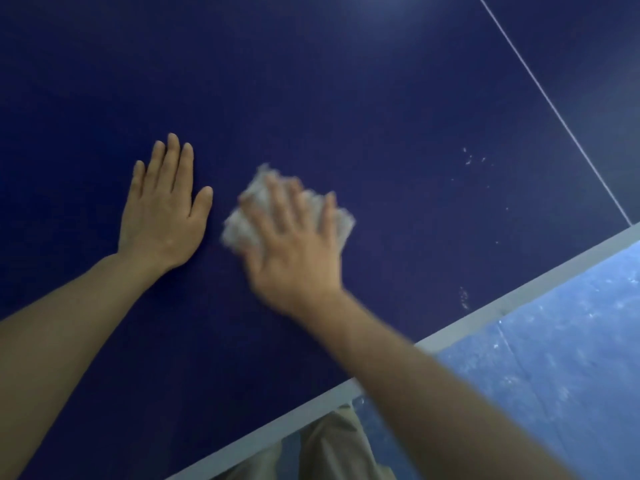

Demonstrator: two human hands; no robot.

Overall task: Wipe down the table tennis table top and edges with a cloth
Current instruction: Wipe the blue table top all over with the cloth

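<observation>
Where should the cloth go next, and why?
Probably slide the right hand and cloth rightward toward the white specks, then those near the table's grey edge. The left hand rests flat, bracing.

Head-worn view, steeply downward
One close wide-angle camera above the blue counter, its white-edged rim running diagonally.

From my remote seat I see both forearms bare to the frame edge, no sleeves, watch or rings on the left hand or the blurred right hand. Below them, khaki woven-fabric trousers with soft creases.
</observation>
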